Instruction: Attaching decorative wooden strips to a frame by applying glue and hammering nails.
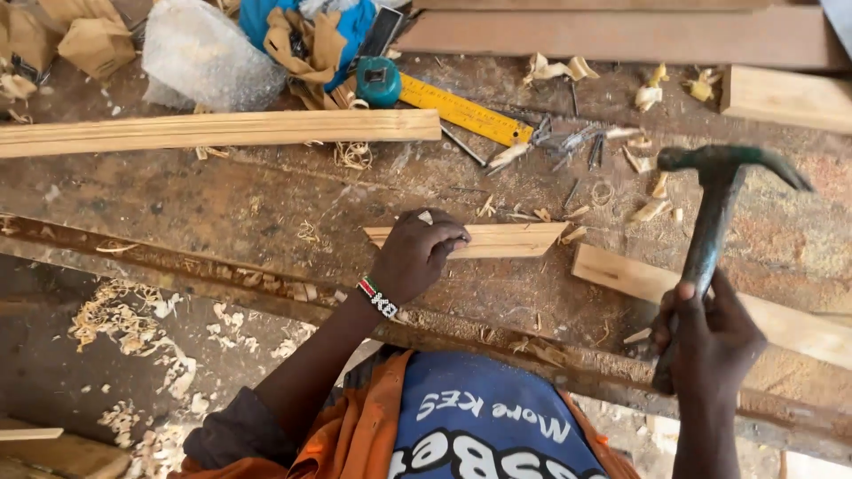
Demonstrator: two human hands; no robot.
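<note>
Workbench (266,200) first, since it fills most of the frame, scarred and littered with wood shavings (133,319); on it, near the centre, I see the short mitred wood strip (510,239) lying flat, its angled ends pointing left and right; my left hand (413,257) sits on the strip's left end, fingers (444,238) curled together and pressing down on its top face, so that end is hidden beneath them; I cannot tell whether a nail is pinched there. At the right of the frame my right hand (710,341) is wrapped tight around the handle of a claw hammer (714,208), fingers clamped shut on it, the head raised in the upper right, well apart from the strip. A long light batten (222,131) runs across the upper left; a yellow tape measure (444,102) lies at upper centre; loose nails (568,142) are scattered just right of it.
</note>
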